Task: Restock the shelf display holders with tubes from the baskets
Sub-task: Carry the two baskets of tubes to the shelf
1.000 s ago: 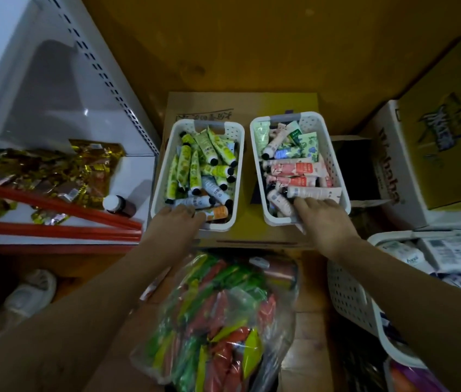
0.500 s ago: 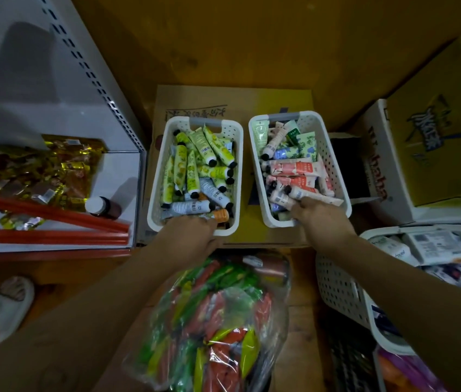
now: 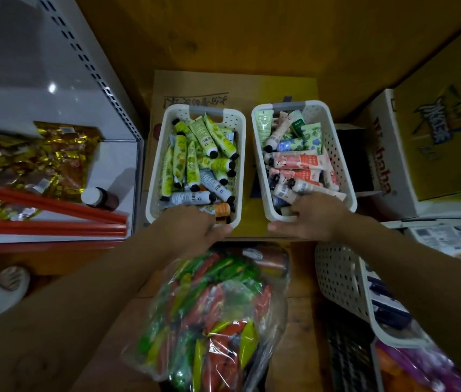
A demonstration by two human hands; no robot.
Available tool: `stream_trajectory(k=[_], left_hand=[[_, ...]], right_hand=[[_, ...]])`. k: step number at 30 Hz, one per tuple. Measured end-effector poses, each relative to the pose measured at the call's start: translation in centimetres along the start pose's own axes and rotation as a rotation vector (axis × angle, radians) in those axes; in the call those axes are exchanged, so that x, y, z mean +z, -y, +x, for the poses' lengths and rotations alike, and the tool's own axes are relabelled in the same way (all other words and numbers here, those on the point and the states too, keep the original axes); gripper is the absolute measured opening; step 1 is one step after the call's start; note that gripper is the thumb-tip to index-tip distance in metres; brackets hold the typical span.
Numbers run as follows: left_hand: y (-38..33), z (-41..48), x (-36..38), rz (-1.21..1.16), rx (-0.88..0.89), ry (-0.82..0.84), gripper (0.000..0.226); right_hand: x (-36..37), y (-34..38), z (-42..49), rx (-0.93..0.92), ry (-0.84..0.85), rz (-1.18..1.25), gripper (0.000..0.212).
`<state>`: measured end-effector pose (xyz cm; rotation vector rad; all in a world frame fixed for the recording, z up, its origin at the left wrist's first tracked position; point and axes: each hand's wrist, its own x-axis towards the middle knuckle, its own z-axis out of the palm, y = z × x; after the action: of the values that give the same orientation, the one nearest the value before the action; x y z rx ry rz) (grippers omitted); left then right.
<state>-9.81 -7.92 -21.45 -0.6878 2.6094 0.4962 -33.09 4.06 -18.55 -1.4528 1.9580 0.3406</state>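
Now both hands have dropped from the tops of the tube piles, where they rested a second ago, to the near rims of the two baskets in the middle of the frame. The left hand (image 3: 189, 226) covers the near edge of the white perforated plastic basket of yellow-green tubes (image 3: 153, 176). Its thumb is tucked outside the rim, so its grip looks clamped on that rim, though the fingers are hidden under the palm. The right hand (image 3: 313, 219) has its fingers curled over the near rim of the white perforated plastic basket of pink, white and blue tubes (image 3: 337, 154), touching the nearest tubes. Its thumb now stretches along the outer wall, which makes this a grip closed on the rim and not on any single tube. Both baskets sit where they were, side by side on the flat brown cardboard box (image 3: 235, 86), with no tube taken out. The shift suggests the baskets are about to be carried whole toward the white metal shelf (image 3: 39, 80) at the left of the frame. Its display holders are not in view, so restocking has likely not begun.
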Motion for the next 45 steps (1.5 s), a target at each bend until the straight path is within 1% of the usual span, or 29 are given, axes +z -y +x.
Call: stream_trajectory(k=[1,3,4,6,7,8,9,10,11,12,14,16,19,21,23,25,27,30,32,36,38,40,45], left_hand=[[0.0,0.1,0.0,-0.015,0.009,0.008,0.065],[0.1,0.3,-0.2,-0.039,0.016,0.038,0.064],[0.1,0.4,-0.3,-0.057,0.008,0.061,0.064],[0.1,0.5,-0.3,-0.087,-0.016,0.103,0.064],[-0.1,0.5,-0.3,-0.084,-0.024,0.101,0.063],[-0.2,0.3,0.0,-0.064,-0.033,0.08,0.061],[-0.5,0.1,0.3,-0.033,-0.047,0.035,0.06],[-0.7,-0.1,0.7,0.011,-0.06,-0.032,0.059],[-0.9,-0.4,1.1,0.058,-0.063,-0.106,0.058],[-1.1,-0.7,1.5,0.097,-0.057,-0.166,0.057],[-1.3,-0.9,1.9,0.127,-0.05,-0.215,0.058],[-1.2,-1.0,1.9,0.121,-0.049,-0.246,0.059],[-1.1,-0.8,1.9,0.137,-0.042,-0.299,0.057],[-0.7,-0.6,2.3,0.145,-0.02,-0.354,0.05],[-0.3,-0.2,2.7,0.163,-0.04,-0.359,0.04],[-0.2,0.0,3.0,0.178,-0.047,-0.348,0.032],[-0.6,0.0,3.0,0.185,-0.058,-0.384,0.032],[-1.1,-0.1,2.5,0.16,-0.098,-0.472,0.042],[-1.4,0.0,1.7,0.167,-0.09,-0.494,0.042],[-2.4,0.0,-0.8,0.193,-0.113,-0.557,0.047],[-2.6,0.0,-1.8,0.144,-0.16,-0.495,0.05],[-2.5,-0.3,-2.6,0.135,-0.155,-0.462,0.05],[-2.1,-1.1,-3.6,0.144,-0.104,-0.546,0.044]], right_hand=[[-0.3,-0.1,0.0,0.006,0.084,0.096,0.069],[-0.7,-0.2,0.2,0.04,0.186,0.229,0.074],[-0.8,-0.2,0.5,0.057,0.226,0.204,0.076],[-0.8,0.0,1.1,0.105,0.315,0.125,0.089],[-0.8,0.1,1.3,0.134,0.336,0.138,0.095],[-0.8,0.2,1.4,0.154,0.339,0.163,0.101],[-0.6,0.2,1.5,0.145,0.298,0.173,0.111],[-0.4,0.3,1.3,0.115,0.235,0.154,0.12],[0.2,0.2,1.0,0.083,0.162,0.115,0.124],[0.7,0.2,0.5,0.058,0.07,0.069,0.116],[1.5,0.3,-0.3,0.015,-0.096,-0.036,0.086],[1.8,0.5,-0.6,0.0,-0.184,-0.124,0.069],[2.6,0.5,-0.3,0.018,-0.331,-0.254,0.062],[3.6,0.6,0.0,0.031,-0.417,-0.327,0.058],[4.5,0.3,0.5,0.028,-0.52,-0.334,0.052],[5.2,-0.4,0.8,0.032,-0.603,-0.316,0.052],[5.6,-0.8,1.0,0.015,-0.611,-0.314,0.049],[5.9,-0.6,1.2,0.041,-0.61,-0.279,0.044],[5.7,-0.3,1.2,0.048,-0.612,-0.258,0.044],[4.1,0.8,0.5,-0.011,-0.656,-0.286,0.045],[3.0,1.0,0.3,-0.03,-0.661,-0.302,0.045],[1.8,1.2,-0.3,-0.045,-0.652,-0.308,0.047],[0.8,1.4,-1.4,-0.052,-0.632,-0.329,0.051]])
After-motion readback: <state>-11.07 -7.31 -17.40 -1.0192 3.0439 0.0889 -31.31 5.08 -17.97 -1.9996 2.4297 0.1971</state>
